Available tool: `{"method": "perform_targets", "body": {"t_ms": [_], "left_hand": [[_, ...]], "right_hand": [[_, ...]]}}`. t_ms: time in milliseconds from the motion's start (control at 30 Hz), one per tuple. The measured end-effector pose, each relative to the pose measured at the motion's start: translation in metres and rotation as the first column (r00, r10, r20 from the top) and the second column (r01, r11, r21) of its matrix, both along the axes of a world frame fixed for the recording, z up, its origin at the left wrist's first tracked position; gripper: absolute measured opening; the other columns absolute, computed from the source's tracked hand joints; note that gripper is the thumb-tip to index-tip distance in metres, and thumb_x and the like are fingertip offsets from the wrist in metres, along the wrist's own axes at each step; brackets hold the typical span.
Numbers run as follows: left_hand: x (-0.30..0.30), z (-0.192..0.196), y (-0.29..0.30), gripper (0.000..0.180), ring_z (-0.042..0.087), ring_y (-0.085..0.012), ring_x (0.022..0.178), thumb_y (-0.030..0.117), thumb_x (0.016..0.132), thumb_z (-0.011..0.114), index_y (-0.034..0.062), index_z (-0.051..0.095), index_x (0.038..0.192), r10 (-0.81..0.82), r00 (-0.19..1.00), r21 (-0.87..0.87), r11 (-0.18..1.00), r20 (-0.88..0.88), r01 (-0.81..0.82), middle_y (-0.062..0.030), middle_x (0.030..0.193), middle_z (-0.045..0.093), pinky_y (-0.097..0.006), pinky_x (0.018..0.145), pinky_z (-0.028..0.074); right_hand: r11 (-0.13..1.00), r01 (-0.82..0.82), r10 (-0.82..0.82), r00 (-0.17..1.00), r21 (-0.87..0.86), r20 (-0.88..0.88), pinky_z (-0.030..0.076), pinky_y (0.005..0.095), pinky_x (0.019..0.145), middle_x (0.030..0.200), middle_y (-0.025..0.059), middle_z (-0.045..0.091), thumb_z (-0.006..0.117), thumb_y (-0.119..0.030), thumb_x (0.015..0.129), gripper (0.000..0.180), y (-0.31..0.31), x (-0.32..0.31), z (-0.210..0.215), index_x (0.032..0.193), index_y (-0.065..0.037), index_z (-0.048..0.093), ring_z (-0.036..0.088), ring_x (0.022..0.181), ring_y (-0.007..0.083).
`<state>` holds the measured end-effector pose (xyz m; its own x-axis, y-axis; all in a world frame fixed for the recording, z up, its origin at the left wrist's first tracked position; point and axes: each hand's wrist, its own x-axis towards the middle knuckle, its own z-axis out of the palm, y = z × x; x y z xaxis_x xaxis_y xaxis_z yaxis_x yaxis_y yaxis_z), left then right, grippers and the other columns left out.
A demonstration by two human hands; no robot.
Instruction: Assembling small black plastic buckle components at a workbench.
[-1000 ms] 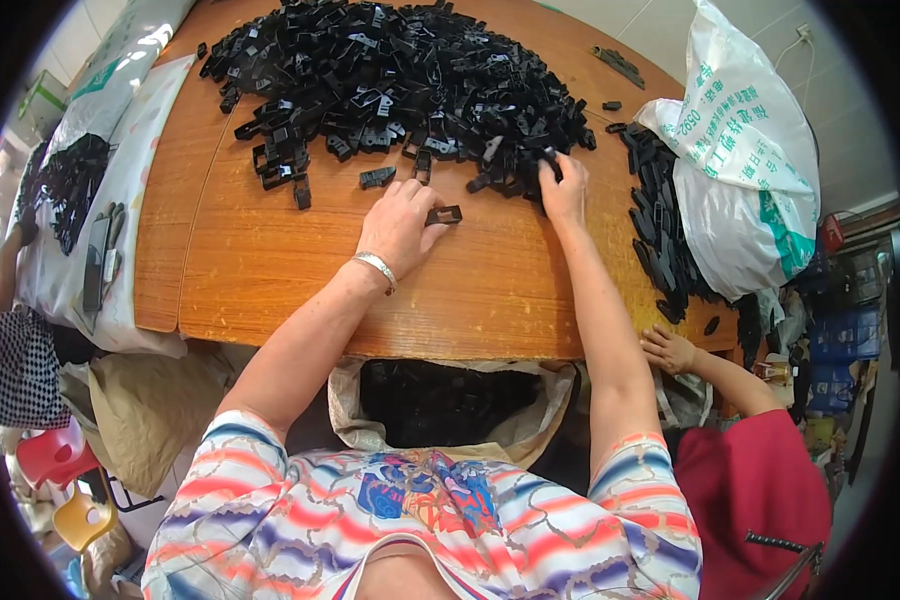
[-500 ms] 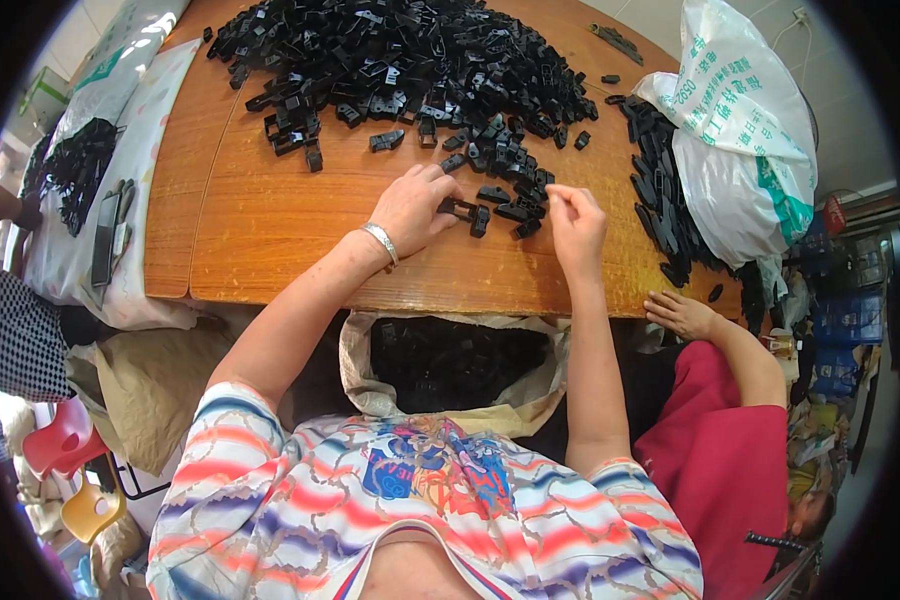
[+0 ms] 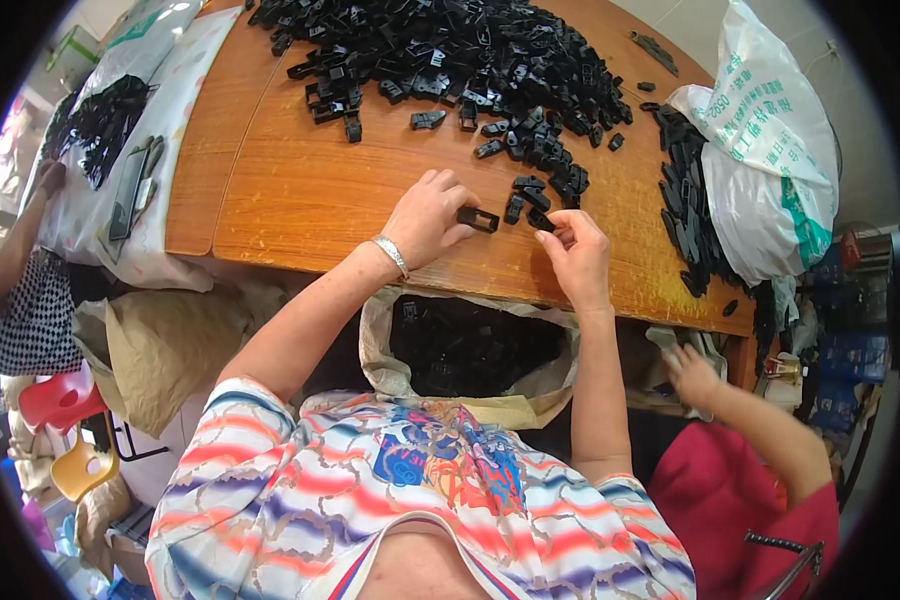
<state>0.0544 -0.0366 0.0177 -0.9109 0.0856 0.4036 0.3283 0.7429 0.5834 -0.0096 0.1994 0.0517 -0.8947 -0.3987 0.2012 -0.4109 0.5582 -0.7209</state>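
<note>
A big heap of small black plastic parts [image 3: 440, 50] covers the far side of a wooden table [image 3: 310, 190]. My left hand [image 3: 428, 216], with a metal bracelet on its wrist, pinches one black rectangular part [image 3: 478, 218] just above the tabletop near the front edge. My right hand [image 3: 573, 256] holds another small black part [image 3: 542, 221] at its fingertips, close beside the left. A few loose black parts [image 3: 535, 190] lie just beyond both hands. Under the table edge, between my arms, an open bag [image 3: 470, 345] holds more black parts.
A white printed sack [image 3: 770, 160] with black parts beside it sits at the table's right end. Another person in red reaches a hand [image 3: 692, 375] below the table on my right. On the left lie white sacks [image 3: 120, 150], a person's arm and coloured plastic stools [image 3: 65, 430].
Both hands have drawn back from the heap toward the table's front edge, dragging some parts along. Each hand has picked up one black part and they have come close together.
</note>
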Motion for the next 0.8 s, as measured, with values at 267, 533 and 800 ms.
{"method": "perform_targets", "body": {"t_ms": [267, 533, 800], "left_hand": [[-0.005, -0.004, -0.002, 0.027, 0.053, -0.0321, 0.099, 0.013, 0.072, 0.078, 0.0053, 0.069, 0.096, -0.003, 0.999, 0.023, 1.0, 0.032, 0.002, -0.0115, 0.099, 0.059, -0.04, 0.09, 0.047], [-0.005, -0.004, -0.003, 0.026, 0.054, -0.0318, 0.098, 0.011, 0.071, 0.078, 0.0064, 0.069, 0.095, -0.011, 0.998, 0.041, 0.999, 0.069, 0.008, -0.0106, 0.098, 0.06, -0.04, 0.089, 0.047], [-0.005, -0.004, -0.004, 0.026, 0.054, -0.0315, 0.099, 0.011, 0.07, 0.079, 0.0061, 0.07, 0.094, -0.01, 0.997, 0.066, 0.998, 0.079, 0.004, -0.0099, 0.099, 0.06, -0.04, 0.089, 0.047]], "right_hand": [[0.975, -0.221, 0.222, 0.956, 0.026, -0.193, 0.05, 0.0287, 0.061, 0.086, 0.009, 0.059, 0.076, 0.005, 0.076, 0.025, -0.045, 0.015, -0.006, 0.098, 0.0, 0.065, 0.061, 0.067, 0.018], [0.962, -0.267, 0.273, 0.944, 0.058, -0.186, 0.051, 0.0325, 0.063, 0.086, 0.0109, 0.058, 0.076, 0.005, 0.075, 0.024, -0.049, 0.009, -0.004, 0.096, 0.001, 0.065, 0.063, 0.071, 0.0233], [0.935, -0.249, 0.323, 0.892, 0.253, -0.315, 0.053, 0.0376, 0.069, 0.092, 0.0115, 0.061, 0.073, 0.001, 0.077, 0.021, -0.054, 0.013, 0.0, 0.097, 0.0, 0.066, 0.064, 0.08, 0.0305]]}}
